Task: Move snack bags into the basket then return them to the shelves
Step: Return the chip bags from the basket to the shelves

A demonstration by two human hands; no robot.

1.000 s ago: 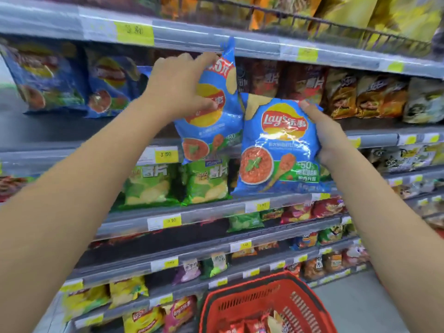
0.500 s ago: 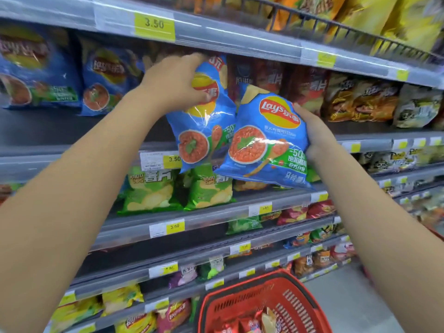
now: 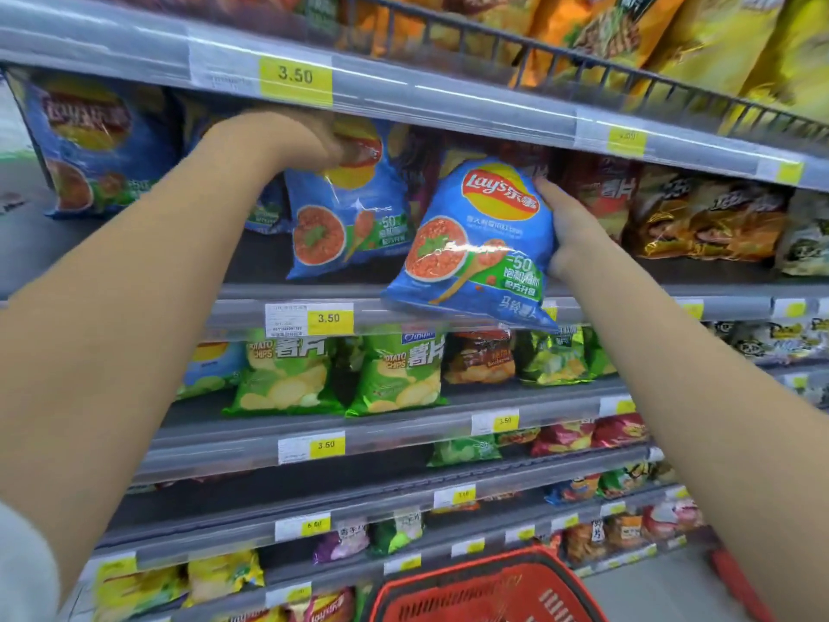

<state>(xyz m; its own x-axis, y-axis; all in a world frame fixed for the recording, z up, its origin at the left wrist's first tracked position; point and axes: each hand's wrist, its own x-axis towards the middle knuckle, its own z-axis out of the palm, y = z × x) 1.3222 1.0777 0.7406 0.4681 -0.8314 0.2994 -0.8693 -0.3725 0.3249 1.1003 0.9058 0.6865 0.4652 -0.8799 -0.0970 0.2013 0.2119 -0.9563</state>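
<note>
Left hand [image 3: 289, 136] grips a blue foil crisp bag [image 3: 354, 222]; at its three o'clock, right hand [image 3: 569, 235] holds a tilted second blue foil bag [image 3: 475, 258].

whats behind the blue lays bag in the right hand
Dark red bags on the shelf show past its edges. The right hand grips the blue bag, which hides whatever stands directly behind.

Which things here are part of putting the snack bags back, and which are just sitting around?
Part of the job: left hand gripping the left blue Lay's bag; right hand gripping the right blue Lay's bag; the shelf in front of them; red basket below.
Just there: green chip bags, brown bags, yellow bags up top, price tags.
</note>
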